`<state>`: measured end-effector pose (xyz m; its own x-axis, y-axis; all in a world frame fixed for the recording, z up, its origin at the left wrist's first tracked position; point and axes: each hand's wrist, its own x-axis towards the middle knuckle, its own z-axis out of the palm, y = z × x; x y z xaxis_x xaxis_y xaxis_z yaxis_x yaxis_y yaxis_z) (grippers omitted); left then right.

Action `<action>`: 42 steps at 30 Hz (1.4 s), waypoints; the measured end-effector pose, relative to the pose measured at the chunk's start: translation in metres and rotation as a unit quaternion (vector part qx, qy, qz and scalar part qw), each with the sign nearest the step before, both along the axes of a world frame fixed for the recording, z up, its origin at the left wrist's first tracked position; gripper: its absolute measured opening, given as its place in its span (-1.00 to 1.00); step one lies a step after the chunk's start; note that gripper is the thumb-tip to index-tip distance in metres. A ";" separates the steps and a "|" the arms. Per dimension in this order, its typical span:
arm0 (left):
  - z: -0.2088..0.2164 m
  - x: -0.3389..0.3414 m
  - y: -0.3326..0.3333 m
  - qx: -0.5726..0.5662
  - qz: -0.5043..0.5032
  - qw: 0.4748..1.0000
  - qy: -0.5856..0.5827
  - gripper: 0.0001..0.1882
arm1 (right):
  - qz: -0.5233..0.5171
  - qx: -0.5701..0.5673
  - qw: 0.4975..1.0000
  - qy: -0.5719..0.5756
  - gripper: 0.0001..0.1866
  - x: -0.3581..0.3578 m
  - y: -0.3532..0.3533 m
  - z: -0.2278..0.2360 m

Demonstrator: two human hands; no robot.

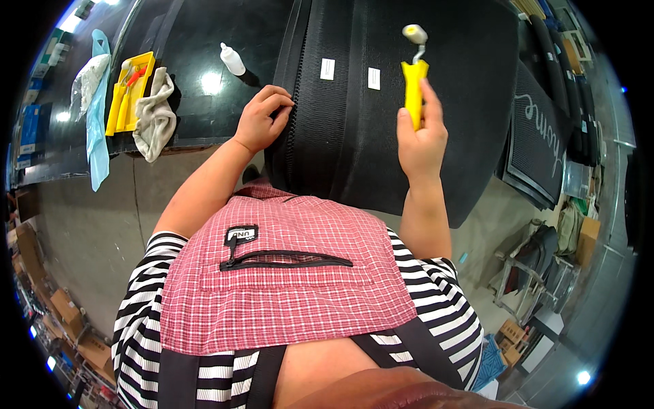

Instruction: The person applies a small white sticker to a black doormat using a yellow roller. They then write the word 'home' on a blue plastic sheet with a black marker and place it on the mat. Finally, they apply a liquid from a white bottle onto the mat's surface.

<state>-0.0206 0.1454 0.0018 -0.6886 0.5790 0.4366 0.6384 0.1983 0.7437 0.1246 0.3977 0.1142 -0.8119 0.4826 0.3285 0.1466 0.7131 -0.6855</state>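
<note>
In my right hand [424,140] is a small paint roller [413,88] with a yellow handle and a pale roller head. I hold it upright above a large black rubber mat [443,157], fingers closed round the handle. My left hand [264,117] rests at the mat's left edge, its fingers curled over the ridged rim; whether it pinches the edge is hard to make out. Two small white labels, one on the left [328,69] and one on the right [374,78], lie on the black surface between my hands.
A white squeeze bottle [232,60] stands on the black table [191,41] at left. Beyond it are a grey cloth [155,116], a yellow tray [139,88] with tools and a light blue plastic bag [98,129]. Stacked mats [535,136] and a metal-framed cart [528,273] are at right.
</note>
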 end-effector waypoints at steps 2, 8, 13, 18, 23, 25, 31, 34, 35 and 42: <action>-0.001 0.004 -0.002 -0.006 0.013 1.000 -0.003 -0.91 | 0.043 -0.150 0.987 0.033 -0.37 0.006 -0.011 0.009; 0.005 0.000 -0.004 0.032 -0.005 0.999 0.022 -0.93 | 0.279 -0.446 0.845 0.094 -0.34 0.006 -0.064 -0.020; 0.013 0.033 -0.048 0.157 0.058 0.972 -0.165 -0.88 | 0.403 -0.442 0.799 -0.054 -0.40 -0.033 -0.132 -0.031; -0.009 0.040 -0.124 0.248 0.206 0.867 -0.381 -0.68 | 0.309 -0.197 0.924 -0.114 -0.46 -0.095 -0.218 -0.066; -0.023 0.032 -0.173 0.198 0.248 0.880 -0.353 -0.88 | 0.240 -0.083 0.960 -0.119 -0.37 -0.153 -0.282 -0.097; -0.020 0.033 -0.174 0.200 0.220 0.869 -0.396 -0.90 | 0.261 -0.048 0.952 -0.152 -0.33 -0.155 -0.288 -0.091; -0.052 0.052 -0.154 0.030 -0.013 0.858 -0.513 -0.67 | 0.305 -0.170 0.936 -0.049 -0.51 -0.101 -0.226 -0.053; -0.042 0.061 -0.122 -0.061 -0.102 0.854 -0.506 -0.50 | 0.142 -0.021 0.987 0.070 -0.73 -0.038 -0.142 -0.023; -0.043 0.059 -0.112 -0.051 -0.128 0.842 -0.521 -0.49 | 0.045 -0.036 0.996 0.063 -0.78 -0.011 -0.109 -0.022; -0.069 0.065 -0.055 0.091 -0.203 0.712 -0.666 -0.34 | -0.359 -0.078 0.929 0.037 -0.68 0.192 0.144 -0.047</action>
<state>0.0443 0.0904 -0.0674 -0.3536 0.8655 -0.3548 -0.6810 0.0218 0.7320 0.3168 0.5414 0.0671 -0.2409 0.9376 0.2507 0.4941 0.3408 -0.7998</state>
